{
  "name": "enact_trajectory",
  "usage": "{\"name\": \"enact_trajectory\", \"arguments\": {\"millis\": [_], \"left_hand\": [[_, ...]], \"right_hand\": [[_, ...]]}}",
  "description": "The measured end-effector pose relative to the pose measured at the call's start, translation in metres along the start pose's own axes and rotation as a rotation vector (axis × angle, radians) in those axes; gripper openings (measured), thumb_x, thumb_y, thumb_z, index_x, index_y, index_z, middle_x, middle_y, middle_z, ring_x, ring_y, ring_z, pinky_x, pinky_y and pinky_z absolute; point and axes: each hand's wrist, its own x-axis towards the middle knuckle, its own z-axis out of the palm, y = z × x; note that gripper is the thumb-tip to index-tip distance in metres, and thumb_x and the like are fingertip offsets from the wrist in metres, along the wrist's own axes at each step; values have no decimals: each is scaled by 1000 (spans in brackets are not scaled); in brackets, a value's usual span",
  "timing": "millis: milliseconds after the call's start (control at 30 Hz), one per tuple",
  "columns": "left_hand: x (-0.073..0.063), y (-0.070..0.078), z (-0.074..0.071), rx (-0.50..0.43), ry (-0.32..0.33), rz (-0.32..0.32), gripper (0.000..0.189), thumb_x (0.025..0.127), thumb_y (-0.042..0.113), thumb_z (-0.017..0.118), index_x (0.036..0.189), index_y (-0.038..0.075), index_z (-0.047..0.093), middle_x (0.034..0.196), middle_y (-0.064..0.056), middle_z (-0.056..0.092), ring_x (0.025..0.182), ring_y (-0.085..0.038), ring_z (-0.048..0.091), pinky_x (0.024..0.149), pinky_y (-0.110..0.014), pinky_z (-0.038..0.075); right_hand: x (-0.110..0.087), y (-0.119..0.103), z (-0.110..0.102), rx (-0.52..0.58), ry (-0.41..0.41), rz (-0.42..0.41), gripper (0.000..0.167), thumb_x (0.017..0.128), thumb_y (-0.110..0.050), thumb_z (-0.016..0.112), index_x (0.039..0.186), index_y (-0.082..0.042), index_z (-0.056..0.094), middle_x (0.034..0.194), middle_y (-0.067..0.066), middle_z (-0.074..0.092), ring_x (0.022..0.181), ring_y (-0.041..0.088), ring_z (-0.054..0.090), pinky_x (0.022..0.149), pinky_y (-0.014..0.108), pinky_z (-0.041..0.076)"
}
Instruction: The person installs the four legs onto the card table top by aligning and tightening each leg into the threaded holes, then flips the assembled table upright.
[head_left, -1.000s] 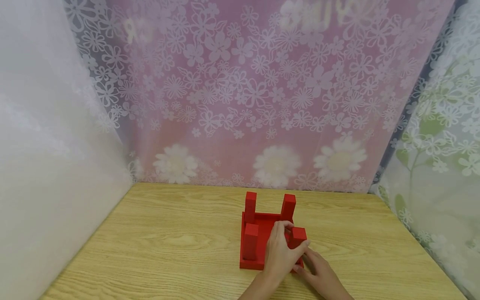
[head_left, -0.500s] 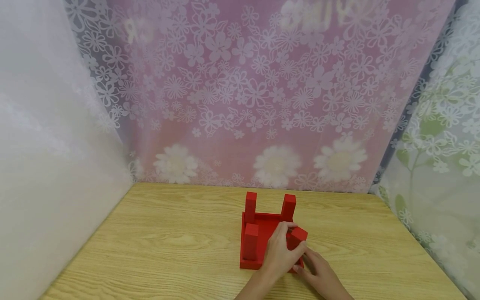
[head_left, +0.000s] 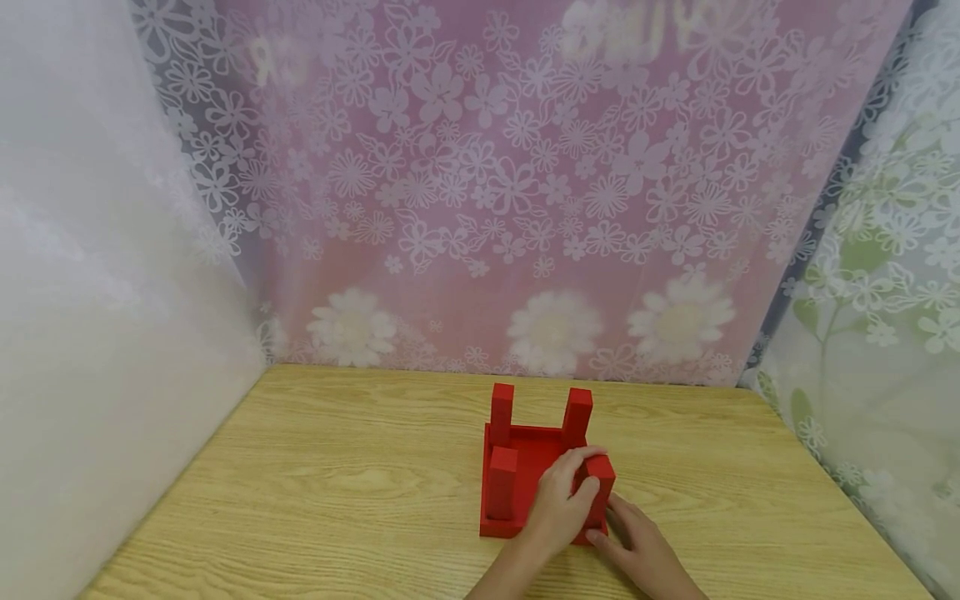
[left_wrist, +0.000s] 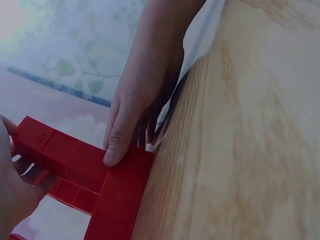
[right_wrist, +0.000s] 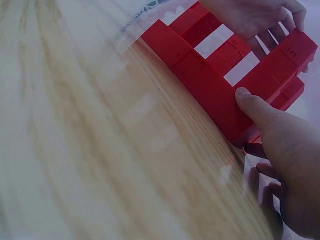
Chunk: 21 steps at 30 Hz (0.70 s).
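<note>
A red square tray-like base (head_left: 497, 529) lies on the wooden table with a red post standing at each corner. My left hand (head_left: 557, 506) holds the near right post (head_left: 602, 490) near its top, thumb on the near side and fingers across the top and far side. At the same corner, my right hand (head_left: 639, 543) grips the base, its thumb on the outer wall. In the right wrist view that thumb (right_wrist: 255, 105) presses beside the foot of the post, marked "121" (right_wrist: 287, 55). The right hand's other fingers are partly hidden behind the base.
The near left post (head_left: 502, 483), far left post (head_left: 501, 414) and far right post (head_left: 577, 414) stand upright. A wood-grain table (head_left: 337, 475) spreads around the base. A pink flowered curtain (head_left: 450, 208) hangs behind, with pale sheets at both sides.
The near right post turned askew half a second ago and now stands straighter and higher in view. My left thumb and fingers have shifted around its top. The right hand has stayed put.
</note>
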Motion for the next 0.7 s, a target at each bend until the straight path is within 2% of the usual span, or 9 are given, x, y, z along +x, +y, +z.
{"name": "enact_trajectory", "arguments": {"millis": [100,167,267,367,433,533,700], "left_hand": [[-1,2,0,24,-3,-12,38,91,19,48,128,19,50,119,9,53,108,-9,49,90,-34,42],[-3,5,1,68,35,-17,40,90,27,54,129,20,47,118,10,52,108,-8,49,88,-33,43],[-4,7,6,177,148,21,48,84,37,65,123,18,46,111,9,52,98,-7,50,78,-25,46],[-5,6,12,294,273,89,52,76,37,74,114,14,49,102,7,52,86,-6,52,68,-19,45],[-6,5,14,343,326,126,50,73,33,78,110,12,51,97,5,53,80,-6,52,65,-17,45],[-6,4,16,387,360,153,49,70,29,81,106,11,52,92,4,53,76,-6,52,62,-14,44],[-5,4,16,433,374,172,47,69,27,81,104,11,54,90,4,53,74,-4,53,62,-13,44]], "right_hand": [[0,0,0,-9,3,-1,69,81,-48,64,136,-12,44,134,10,45,121,33,41,93,53,36],[-1,1,0,-17,8,-15,69,80,-47,65,136,-13,44,134,9,46,121,32,41,93,53,36],[-1,3,0,-29,22,-59,65,81,-44,66,136,-14,45,134,7,46,121,30,42,93,52,36],[-1,4,0,-41,40,-100,62,82,-41,67,134,-14,48,132,5,48,120,29,43,92,52,37],[-1,4,0,-45,52,-114,62,82,-40,67,133,-12,48,131,5,49,119,29,45,92,52,38],[-2,3,-1,-43,62,-125,61,82,-38,68,133,-10,48,130,2,49,118,25,45,92,50,39],[-1,1,-1,-37,51,-109,62,82,-40,67,134,-11,48,131,2,49,120,26,44,92,49,38]]}}
